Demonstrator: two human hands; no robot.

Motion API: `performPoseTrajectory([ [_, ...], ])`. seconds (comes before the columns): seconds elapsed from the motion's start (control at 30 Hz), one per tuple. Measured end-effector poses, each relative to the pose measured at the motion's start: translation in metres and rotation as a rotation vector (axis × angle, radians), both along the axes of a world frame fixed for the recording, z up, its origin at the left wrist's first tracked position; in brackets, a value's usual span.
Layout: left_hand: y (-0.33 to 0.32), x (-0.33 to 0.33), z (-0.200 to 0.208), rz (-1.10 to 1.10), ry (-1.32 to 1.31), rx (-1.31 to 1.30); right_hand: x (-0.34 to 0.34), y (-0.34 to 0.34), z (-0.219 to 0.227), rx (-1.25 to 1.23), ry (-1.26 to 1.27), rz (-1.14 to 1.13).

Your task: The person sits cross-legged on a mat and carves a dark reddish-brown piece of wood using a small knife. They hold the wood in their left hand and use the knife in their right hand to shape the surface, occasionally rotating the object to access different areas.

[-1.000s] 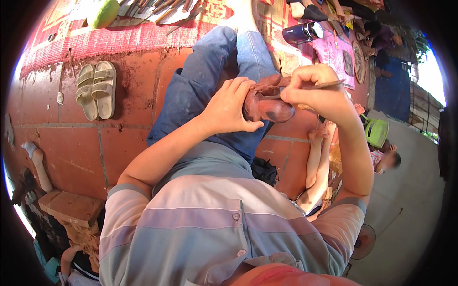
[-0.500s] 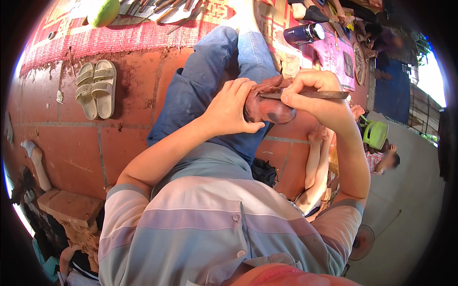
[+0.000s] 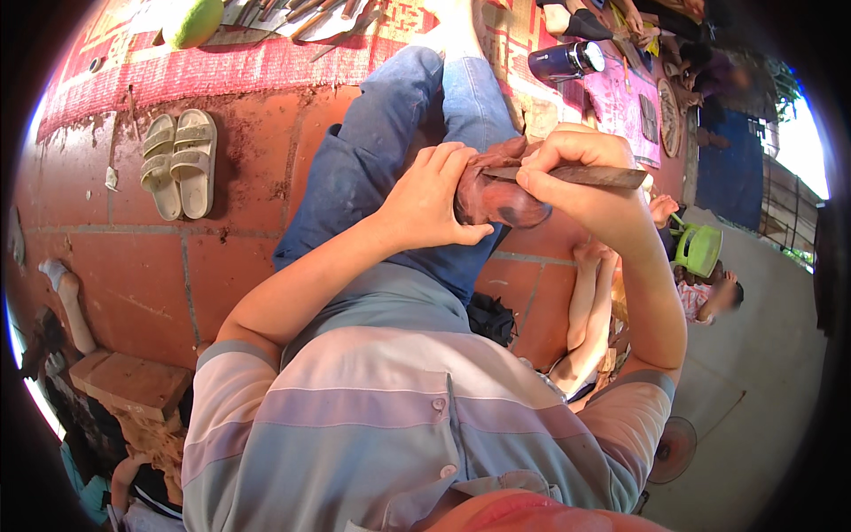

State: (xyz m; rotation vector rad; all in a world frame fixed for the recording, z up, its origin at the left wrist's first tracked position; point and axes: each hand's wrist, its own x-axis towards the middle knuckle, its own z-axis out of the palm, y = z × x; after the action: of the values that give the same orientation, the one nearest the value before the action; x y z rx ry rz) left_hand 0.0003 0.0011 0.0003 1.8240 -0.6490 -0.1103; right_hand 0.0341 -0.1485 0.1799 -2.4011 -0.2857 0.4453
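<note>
The left hand (image 3: 434,197) is closed around a brown clay piece (image 3: 496,197), holding it above the lap. The right hand (image 3: 581,191) grips a flat wooden stick (image 3: 585,175); its long axis runs left-right, and the tip touches the piece from the right.

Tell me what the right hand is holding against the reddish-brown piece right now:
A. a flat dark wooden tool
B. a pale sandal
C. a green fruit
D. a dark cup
A: the right hand grips a flat dark wooden tool whose tip lies on the reddish-brown piece, which the left hand cups from the side.
</note>
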Motion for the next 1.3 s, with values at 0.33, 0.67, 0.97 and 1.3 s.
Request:
performPoseTrajectory([
  [0.33, 0.003, 0.001, 0.003, -0.015, 0.018, 0.013, 0.01, 0.005, 0.014, -0.089, 0.142, 0.035],
  [0.67, 0.0, 0.001, -0.001, 0.007, -0.032, 0.009, 0.001, 0.005, 0.005, -0.011, -0.029, 0.1],
  [0.97, 0.001, 0.003, -0.007, 0.004, -0.053, -0.037, 0.009, 0.004, 0.016, -0.041, 0.185, -0.005],
  [1.3, 0.01, 0.016, -0.006, -0.221, 0.098, 0.034, 0.004, 0.002, 0.02, -0.133, 0.256, -0.029],
])
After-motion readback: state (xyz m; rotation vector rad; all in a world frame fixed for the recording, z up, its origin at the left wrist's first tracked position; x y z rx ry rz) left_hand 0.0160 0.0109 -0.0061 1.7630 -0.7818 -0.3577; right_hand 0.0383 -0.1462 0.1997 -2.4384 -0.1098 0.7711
